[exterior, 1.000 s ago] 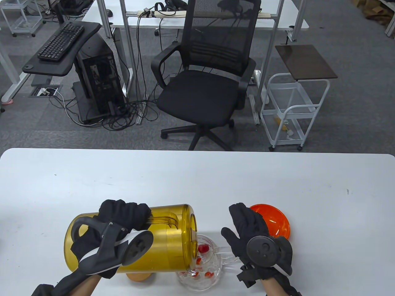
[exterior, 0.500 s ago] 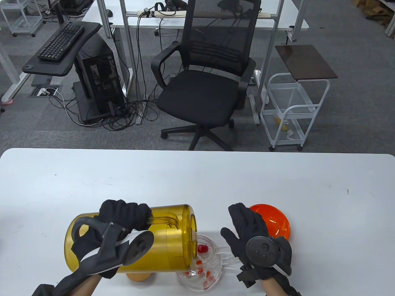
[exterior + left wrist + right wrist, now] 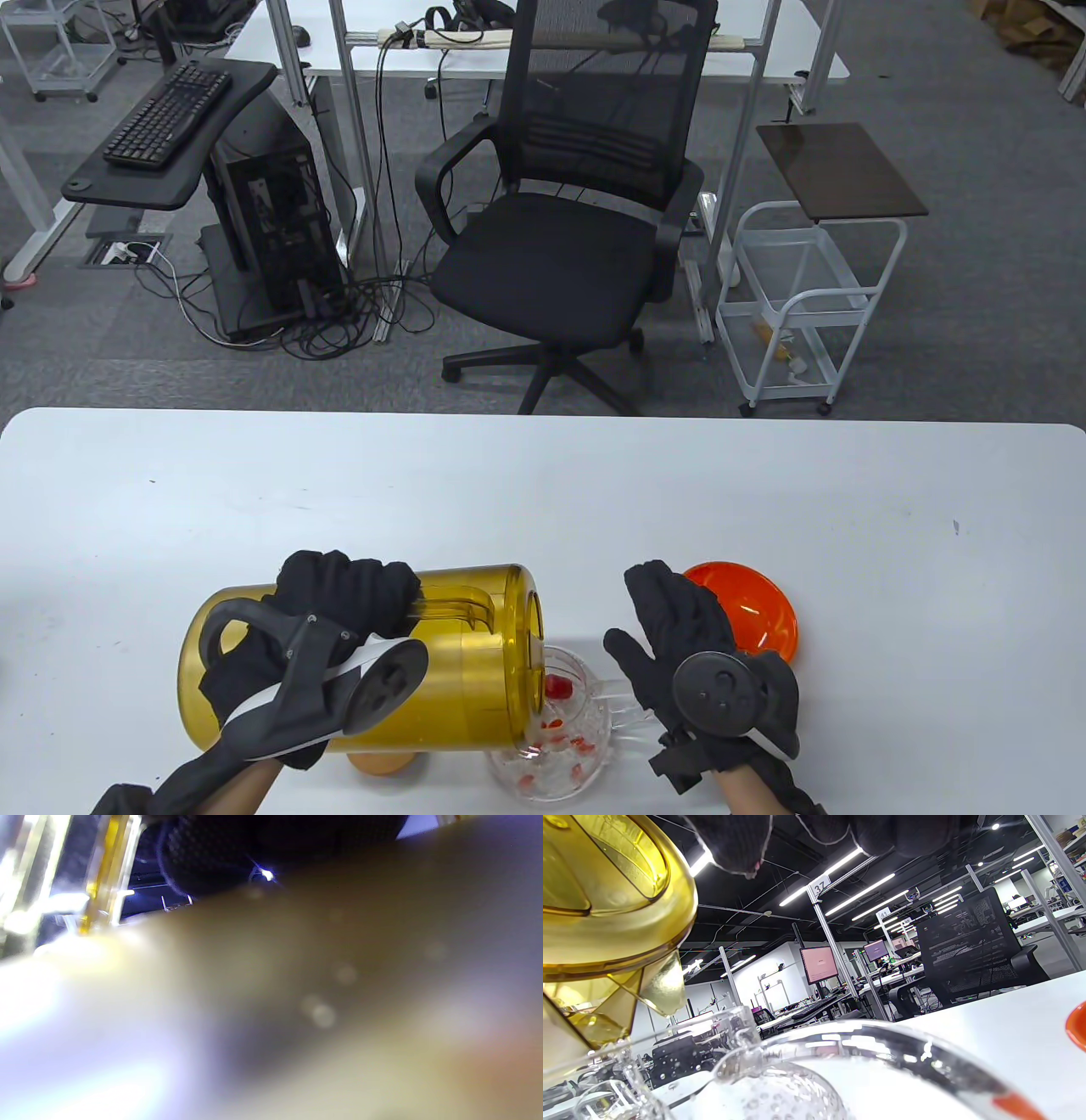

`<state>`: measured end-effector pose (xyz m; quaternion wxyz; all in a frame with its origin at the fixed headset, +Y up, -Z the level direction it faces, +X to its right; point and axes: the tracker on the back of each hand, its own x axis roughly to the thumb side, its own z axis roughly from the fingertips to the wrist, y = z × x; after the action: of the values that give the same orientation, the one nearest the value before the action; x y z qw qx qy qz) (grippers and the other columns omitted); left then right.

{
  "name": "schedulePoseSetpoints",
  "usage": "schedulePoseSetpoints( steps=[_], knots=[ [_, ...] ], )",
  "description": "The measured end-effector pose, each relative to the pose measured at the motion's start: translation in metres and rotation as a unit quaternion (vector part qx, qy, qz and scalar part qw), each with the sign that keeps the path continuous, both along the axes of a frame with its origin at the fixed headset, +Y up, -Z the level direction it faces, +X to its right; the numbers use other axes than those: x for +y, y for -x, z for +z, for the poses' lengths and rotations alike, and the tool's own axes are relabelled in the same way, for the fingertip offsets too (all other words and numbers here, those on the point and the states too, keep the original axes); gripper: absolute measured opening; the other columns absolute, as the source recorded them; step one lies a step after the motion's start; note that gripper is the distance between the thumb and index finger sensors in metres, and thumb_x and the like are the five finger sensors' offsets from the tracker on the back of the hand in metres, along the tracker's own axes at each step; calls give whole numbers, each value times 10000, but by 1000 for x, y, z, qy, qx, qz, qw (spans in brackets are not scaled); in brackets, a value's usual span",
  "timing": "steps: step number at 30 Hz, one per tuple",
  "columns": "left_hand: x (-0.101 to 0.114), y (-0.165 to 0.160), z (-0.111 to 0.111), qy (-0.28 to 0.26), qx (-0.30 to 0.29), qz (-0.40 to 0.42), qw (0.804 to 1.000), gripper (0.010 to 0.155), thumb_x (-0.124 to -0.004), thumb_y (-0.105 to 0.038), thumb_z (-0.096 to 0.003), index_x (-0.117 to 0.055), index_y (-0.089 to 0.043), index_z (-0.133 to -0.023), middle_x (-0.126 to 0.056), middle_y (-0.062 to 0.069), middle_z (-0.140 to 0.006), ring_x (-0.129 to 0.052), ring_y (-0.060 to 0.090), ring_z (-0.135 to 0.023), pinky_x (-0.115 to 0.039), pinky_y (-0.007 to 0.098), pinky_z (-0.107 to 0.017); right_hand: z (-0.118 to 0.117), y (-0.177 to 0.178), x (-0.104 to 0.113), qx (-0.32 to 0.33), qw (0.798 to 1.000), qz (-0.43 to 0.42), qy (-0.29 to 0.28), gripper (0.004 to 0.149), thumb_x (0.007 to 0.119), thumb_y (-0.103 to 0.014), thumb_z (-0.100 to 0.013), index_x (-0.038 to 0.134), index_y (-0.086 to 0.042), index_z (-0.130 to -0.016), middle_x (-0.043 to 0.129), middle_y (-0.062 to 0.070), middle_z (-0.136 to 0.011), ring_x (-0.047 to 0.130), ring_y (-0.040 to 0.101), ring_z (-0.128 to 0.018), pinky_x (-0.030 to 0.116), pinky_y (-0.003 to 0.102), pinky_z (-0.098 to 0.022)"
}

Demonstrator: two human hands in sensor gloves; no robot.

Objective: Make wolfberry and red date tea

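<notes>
The left hand (image 3: pixel 339 628) grips the handle of the yellow pitcher (image 3: pixel 475 654), which is tipped on its side, spout over the glass teapot (image 3: pixel 556 747) containing red fruit. The right hand (image 3: pixel 696 654), fingers spread, rests by the teapot handle. An orange lid (image 3: pixel 759 607) lies just behind it. The right wrist view shows the spout (image 3: pixel 657 984) above the teapot rim (image 3: pixel 865 1039) and a sign reading "37" (image 3: pixel 821 886). The left wrist view is blurred.

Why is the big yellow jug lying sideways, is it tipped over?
Tipped on purpose. The left hand holds the yellow jug sideways, its spout over the glass cup with red berries.
</notes>
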<state>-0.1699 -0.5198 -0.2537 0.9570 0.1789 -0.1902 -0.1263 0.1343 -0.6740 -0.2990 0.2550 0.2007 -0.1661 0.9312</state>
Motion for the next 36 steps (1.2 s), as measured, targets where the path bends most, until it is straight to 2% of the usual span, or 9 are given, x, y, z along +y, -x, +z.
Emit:
schedulePoseSetpoints(
  steps=[36],
  knots=[
    [-1,-2,2,-2,4,0,1000,308,-756,-444,-548,-841,-199,-714,-946,-57,-431,-985,215,-442,-762,472,-566,-1,1,0,3,1000,-1,-1,688,771,-377,-539,540,-22,-1082,583,305,-1060,664,536,-932,487,713,-679]
  ],
)
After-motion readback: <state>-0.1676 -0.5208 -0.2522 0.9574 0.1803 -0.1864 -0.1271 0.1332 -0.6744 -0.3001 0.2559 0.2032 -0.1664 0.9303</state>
